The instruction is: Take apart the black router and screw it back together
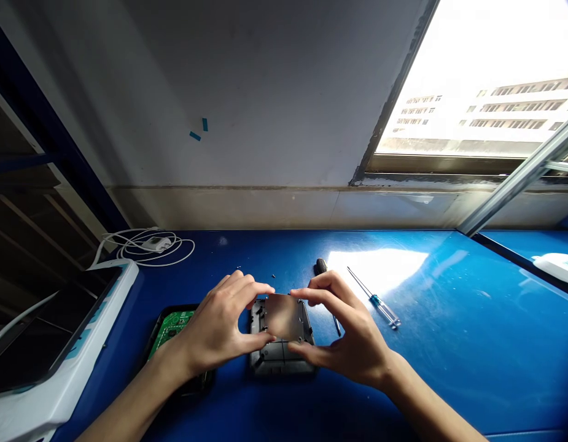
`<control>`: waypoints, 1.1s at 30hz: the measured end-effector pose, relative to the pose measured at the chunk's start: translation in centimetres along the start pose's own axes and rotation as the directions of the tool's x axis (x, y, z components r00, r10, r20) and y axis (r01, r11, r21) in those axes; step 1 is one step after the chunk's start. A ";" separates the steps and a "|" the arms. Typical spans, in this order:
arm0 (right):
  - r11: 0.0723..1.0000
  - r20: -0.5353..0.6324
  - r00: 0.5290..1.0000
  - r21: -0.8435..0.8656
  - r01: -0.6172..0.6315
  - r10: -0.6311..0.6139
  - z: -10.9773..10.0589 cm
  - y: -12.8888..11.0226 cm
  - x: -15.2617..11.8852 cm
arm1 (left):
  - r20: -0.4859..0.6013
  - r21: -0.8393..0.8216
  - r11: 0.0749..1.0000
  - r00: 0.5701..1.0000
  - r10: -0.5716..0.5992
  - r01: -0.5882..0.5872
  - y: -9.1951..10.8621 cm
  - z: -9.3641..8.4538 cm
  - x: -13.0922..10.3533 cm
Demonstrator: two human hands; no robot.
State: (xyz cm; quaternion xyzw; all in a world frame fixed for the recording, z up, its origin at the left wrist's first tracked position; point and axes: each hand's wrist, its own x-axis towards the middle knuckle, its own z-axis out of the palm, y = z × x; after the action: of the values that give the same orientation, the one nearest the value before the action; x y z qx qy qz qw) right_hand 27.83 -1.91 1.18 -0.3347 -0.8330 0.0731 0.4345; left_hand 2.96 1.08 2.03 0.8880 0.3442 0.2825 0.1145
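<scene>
At the near side of the worktop, two bare forearms slant inward from the lower corners, palms facing each other. The left hand and the right hand are about equally near a thin plate, which lies directly between them rather than off to one side. Each hand curves into a C, thumb toward the person and index finger toward the wall. The left fingers grip the plate at its left corners; the right fingers also look closed on its right side, though contact at the right thumb is hard to make out. Roughly square, the plate shows no clear long axis, and its edges run about parallel to those of the dark housing beneath. It covers much of the housing's far part; whether it rests there or is held just above, I cannot tell. To the left, partly hidden by the left hand, a green circuit board sits in a dark shell. Farther off lie a clear-handled screwdriver, a dark-handled tool and, near the wall, a coiled white cable.
</scene>
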 end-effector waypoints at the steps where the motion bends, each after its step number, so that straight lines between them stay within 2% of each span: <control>1: 1.000 -0.009 1.000 0.011 0.011 -0.011 0.2 -0.1 0.0 | -0.001 0.019 1.000 1.000 0.009 -0.009 0.1 0.1 0.0; 7: 0.996 -0.061 0.994 0.004 0.093 -0.093 1.6 -0.2 -0.3 | -0.037 0.043 0.997 0.997 0.065 -0.063 0.9 0.8 0.0; 11: 0.993 -0.031 0.993 -0.012 0.113 -0.114 2.1 0.2 -0.4 | -0.070 0.010 0.995 0.993 0.096 -0.095 1.3 1.1 -0.1; 19: 0.997 0.098 0.993 -0.029 -0.067 0.070 2.3 0.6 -0.8 | -0.083 -0.198 0.980 0.997 -0.007 -0.009 1.3 0.8 -0.1; 26: 0.995 0.040 0.994 0.018 -0.098 0.097 2.2 0.7 -0.6 | -0.034 -0.328 0.943 0.997 -0.064 0.049 1.2 0.5 -0.3; 33: 0.998 0.009 0.998 0.008 -0.055 0.055 1.2 1.1 -0.5 | -0.023 -0.282 0.955 0.994 -0.104 0.093 0.5 0.2 -0.2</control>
State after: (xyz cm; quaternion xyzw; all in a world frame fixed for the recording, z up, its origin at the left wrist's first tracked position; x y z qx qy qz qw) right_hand 27.63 -1.11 -0.36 -0.3554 -0.8251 0.0900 0.4299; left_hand 3.19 0.60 2.00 0.8391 0.3465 0.3391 0.2466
